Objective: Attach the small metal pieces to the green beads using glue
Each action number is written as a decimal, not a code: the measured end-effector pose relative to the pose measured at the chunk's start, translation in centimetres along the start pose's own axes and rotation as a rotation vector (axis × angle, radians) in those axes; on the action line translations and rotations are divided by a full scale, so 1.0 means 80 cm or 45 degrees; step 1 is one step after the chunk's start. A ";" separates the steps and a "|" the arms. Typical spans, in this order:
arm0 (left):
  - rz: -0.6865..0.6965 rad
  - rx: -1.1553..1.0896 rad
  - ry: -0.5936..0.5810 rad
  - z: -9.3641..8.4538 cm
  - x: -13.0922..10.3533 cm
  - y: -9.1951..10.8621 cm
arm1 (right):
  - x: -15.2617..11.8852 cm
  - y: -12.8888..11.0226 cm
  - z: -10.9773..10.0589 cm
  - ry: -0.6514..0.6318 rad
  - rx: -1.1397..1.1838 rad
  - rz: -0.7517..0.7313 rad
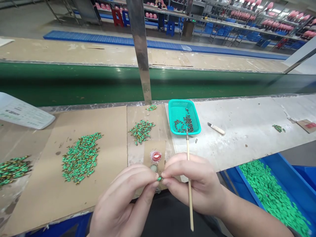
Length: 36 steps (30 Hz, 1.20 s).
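Green piece (159, 179) is lying kinda crosswise, tough to tell, left hand (123, 194) and right hand (201, 181) pinching opposite ends.

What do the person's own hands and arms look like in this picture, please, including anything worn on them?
The left hand and right hand are ungloved, with no rings or markings visible. The right forearm is bare, without a visible watch or bracelet; a dark edge beyond it may be a sleeve. The left forearm is out of view.
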<state>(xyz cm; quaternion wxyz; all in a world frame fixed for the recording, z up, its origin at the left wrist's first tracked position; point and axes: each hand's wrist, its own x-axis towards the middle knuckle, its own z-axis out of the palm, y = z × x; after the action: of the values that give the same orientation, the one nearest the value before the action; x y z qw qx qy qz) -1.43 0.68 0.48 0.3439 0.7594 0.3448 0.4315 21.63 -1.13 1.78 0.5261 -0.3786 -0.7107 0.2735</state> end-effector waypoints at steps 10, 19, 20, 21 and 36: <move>0.129 0.060 -0.054 0.002 0.001 -0.004 | 0.000 0.004 0.002 0.014 0.002 -0.024; 0.117 0.056 -0.054 0.003 0.000 -0.006 | 0.000 0.003 0.002 0.007 0.028 -0.028; 0.117 0.054 -0.056 0.003 0.000 -0.006 | 0.000 0.003 0.002 0.004 0.030 -0.024; 0.113 0.053 -0.057 0.003 0.000 -0.006 | 0.000 0.003 0.002 0.002 0.031 -0.021; 0.109 0.053 -0.081 0.002 -0.003 -0.008 | -0.001 0.003 0.002 -0.003 0.031 -0.004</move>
<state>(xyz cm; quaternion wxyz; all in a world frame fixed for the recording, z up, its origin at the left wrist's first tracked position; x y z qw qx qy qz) -1.50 0.79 -0.22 0.3201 0.7936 0.3098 0.4143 21.55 -1.05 1.49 0.5304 -0.3706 -0.7085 0.2818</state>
